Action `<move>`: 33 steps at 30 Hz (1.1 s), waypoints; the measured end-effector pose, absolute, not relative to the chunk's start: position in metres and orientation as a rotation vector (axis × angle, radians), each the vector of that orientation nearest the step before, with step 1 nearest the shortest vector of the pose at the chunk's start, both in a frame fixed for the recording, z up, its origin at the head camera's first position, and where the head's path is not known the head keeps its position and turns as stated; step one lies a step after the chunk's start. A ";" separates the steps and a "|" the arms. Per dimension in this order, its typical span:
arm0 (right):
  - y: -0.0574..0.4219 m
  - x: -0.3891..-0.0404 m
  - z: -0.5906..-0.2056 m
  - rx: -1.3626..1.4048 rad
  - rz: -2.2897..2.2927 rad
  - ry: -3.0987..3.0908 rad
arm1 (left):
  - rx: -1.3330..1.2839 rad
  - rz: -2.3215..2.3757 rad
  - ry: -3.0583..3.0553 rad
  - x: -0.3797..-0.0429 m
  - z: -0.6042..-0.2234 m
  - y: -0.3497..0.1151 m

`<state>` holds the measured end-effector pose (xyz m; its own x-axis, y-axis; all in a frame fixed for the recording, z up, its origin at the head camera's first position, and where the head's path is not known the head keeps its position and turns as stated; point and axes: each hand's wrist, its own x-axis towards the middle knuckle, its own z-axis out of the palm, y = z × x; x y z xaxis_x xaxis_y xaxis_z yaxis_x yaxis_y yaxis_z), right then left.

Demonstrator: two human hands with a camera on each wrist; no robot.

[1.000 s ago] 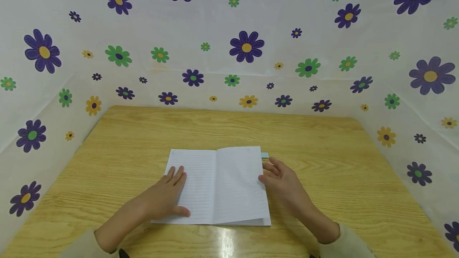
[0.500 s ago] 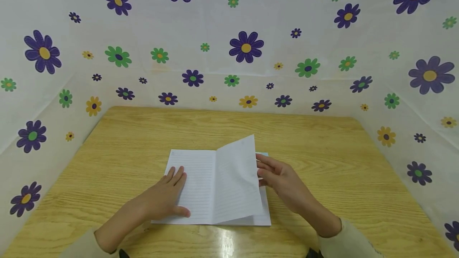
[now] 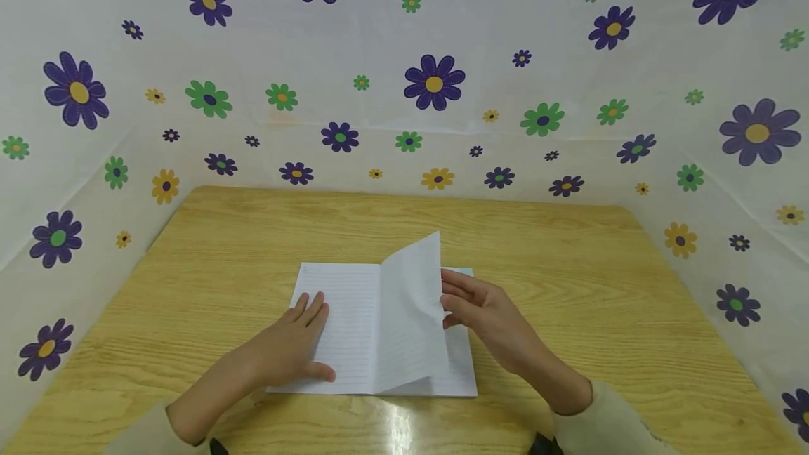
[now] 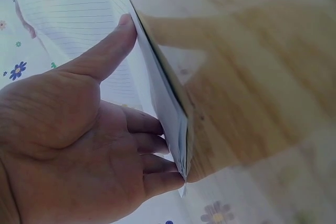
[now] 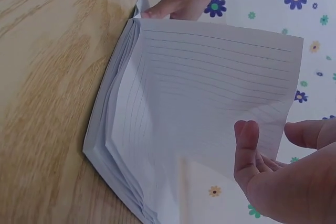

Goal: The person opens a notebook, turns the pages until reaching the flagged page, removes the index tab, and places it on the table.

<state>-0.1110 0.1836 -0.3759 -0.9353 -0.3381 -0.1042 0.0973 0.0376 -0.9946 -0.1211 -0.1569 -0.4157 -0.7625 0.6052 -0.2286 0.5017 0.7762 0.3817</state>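
A notebook [image 3: 346, 328] with ruled white pages lies open on the table. My left hand [image 3: 287, 348] rests spread on its left page, fingers straight and thumb out to the side near the lower edge. In the left wrist view, that hand's fingertips reach the page close to the notebook's edge. My right hand [image 3: 496, 321] pinches the outer edge of a single page [image 3: 411, 321] between thumb and fingers. This page stands raised and bowed over the right half, as the right wrist view shows along with the stacked sheets [image 5: 118, 140] beneath.
A pale blue strip [image 3: 466, 272] shows at the notebook's upper right corner. The wooden table [image 3: 404, 223] is bounded at the back and sides by white cloth [image 3: 379, 34] printed with purple, green and yellow flowers.
The right hand has moved left with the page, lifting its outer edge from nearly flat to raised; more of the sheet below shows. The left hand has stayed in place.
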 end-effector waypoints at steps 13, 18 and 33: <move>0.164 -0.118 -0.370 -0.340 -1.901 2.072 | 0.829 0.429 2.635 -0.120 -0.413 -0.156; 0.156 -0.119 -0.372 -0.407 -1.847 2.124 | 0.823 0.433 2.644 -0.120 -0.416 -0.157; 0.139 -0.114 -0.381 -0.659 -1.707 2.197 | 0.774 0.539 2.682 -0.124 -0.418 -0.161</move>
